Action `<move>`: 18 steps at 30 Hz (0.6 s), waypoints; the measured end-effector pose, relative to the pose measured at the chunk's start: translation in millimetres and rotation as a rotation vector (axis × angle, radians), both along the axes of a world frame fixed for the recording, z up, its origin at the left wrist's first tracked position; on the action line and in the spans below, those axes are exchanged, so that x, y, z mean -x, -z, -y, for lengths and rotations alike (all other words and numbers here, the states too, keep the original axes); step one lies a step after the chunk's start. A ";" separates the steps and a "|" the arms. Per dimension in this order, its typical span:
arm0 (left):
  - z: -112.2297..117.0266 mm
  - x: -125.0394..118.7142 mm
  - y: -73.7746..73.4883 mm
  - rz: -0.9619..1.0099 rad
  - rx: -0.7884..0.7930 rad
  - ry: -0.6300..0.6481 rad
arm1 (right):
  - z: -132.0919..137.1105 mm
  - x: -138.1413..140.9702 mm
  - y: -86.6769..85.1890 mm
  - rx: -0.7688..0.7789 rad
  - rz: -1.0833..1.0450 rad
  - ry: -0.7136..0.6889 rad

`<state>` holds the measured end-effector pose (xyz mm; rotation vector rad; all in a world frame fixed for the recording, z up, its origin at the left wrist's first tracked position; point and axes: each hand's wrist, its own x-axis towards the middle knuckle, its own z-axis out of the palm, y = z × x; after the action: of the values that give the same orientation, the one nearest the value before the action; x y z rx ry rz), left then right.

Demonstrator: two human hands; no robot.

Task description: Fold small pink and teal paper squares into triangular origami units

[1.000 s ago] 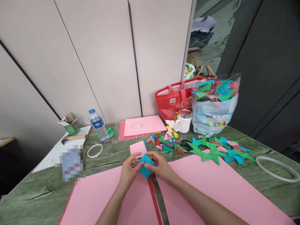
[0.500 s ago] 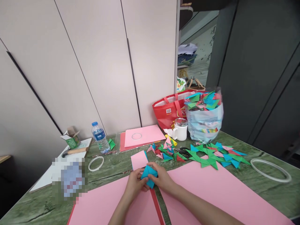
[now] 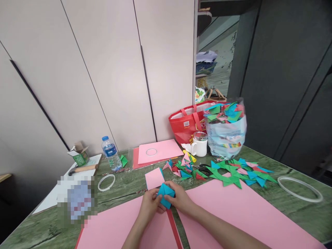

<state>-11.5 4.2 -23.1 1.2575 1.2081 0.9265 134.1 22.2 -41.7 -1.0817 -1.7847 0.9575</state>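
A folded blue paper piece (image 3: 165, 194) is pinched between both my hands just above the table. My left hand (image 3: 149, 204) grips its left side with fingers curled. My right hand (image 3: 179, 199) holds its right side, thumb on top. Under the hands lie big pink sheets (image 3: 233, 211) with a red strip (image 3: 173, 228) between them. A small pink square (image 3: 154, 177) lies just beyond my fingers.
Folded paper shapes in green, blue and pink (image 3: 233, 170) are scattered at right, with black scissors (image 3: 204, 168), a white mug (image 3: 200, 144), a clear bag of folded pieces (image 3: 225, 133) and a red bag (image 3: 185, 122). A water bottle (image 3: 109, 153), tape rings (image 3: 105, 182) and a large ring (image 3: 299, 188) lie around.
The view tilted up, so the table sits lower in frame. My hands closed in tighter on the blue piece and keep working its folds.
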 end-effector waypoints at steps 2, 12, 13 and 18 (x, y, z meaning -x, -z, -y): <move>-0.4 -0.3 -0.1 0.005 0.009 0.004 | -0.7 -0.3 1.0 -0.002 -0.022 0.004; -1.5 -0.3 -2.5 0.023 -0.016 -0.105 | -4.8 3.2 9.2 0.125 -0.278 0.007; -1.5 0.4 -3.9 0.024 -0.023 -0.117 | -5.9 3.3 9.3 0.140 -0.315 0.011; -1.2 1.7 -10.7 0.107 -0.033 -0.148 | -9.9 -1.4 6.1 0.149 -0.429 0.089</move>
<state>-13.2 5.4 -12.4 1.1404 1.2177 1.1120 135.5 32.1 -47.7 -0.9497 -1.3236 1.1807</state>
